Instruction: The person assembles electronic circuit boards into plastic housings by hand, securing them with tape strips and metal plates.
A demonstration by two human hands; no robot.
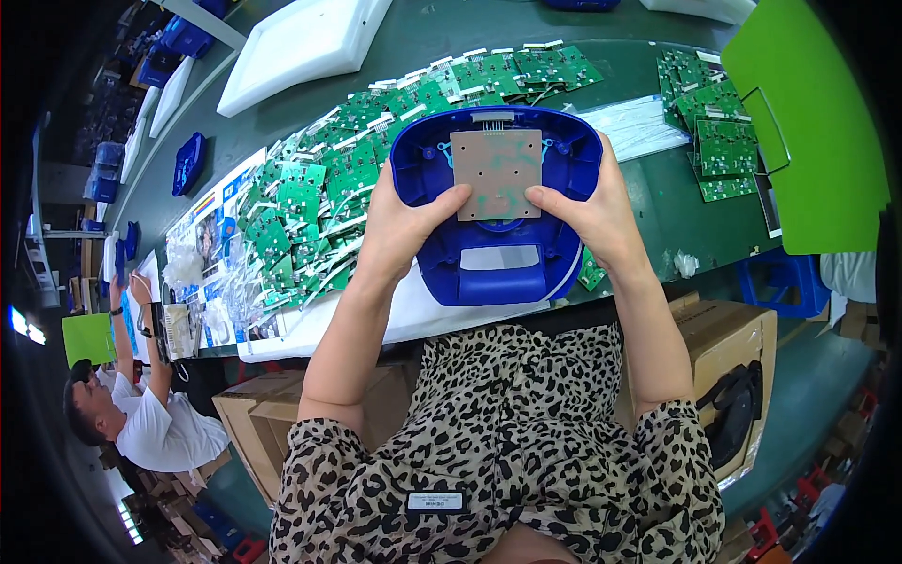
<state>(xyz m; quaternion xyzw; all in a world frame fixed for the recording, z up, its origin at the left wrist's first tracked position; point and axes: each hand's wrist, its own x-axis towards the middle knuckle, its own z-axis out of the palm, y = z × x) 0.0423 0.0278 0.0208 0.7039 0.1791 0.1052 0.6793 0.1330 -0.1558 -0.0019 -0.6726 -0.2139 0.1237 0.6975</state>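
When looked over from the left, has at eight o'clock a co-worker (169,428) in a white shirt, with raised forearms. Has a small blue shell (191,164) at ten o'clock and a white foam tray (301,52) at eleven, both on a dark green bench (427,42). Has heaped green circuit boards (305,193) spread from ten round to one o'clock. Grasps a blue housing (503,285) near one o'clock, close to centre, hollow side toward the camera. Wraps the left hand (399,221) round its nine-o'clock side, resting the thumb on the eight-o'clock edge of a brown square board (498,169) lying in the housing. Cannot tell whether fastened. Clasps the three-o'clock side with the right hand (601,221), thumb on the board's four-o'clock edge. Has stacked green boards (723,146) at two o'clock, beside a bright green panel (808,103), and a cardboard box (728,329) between three and four.
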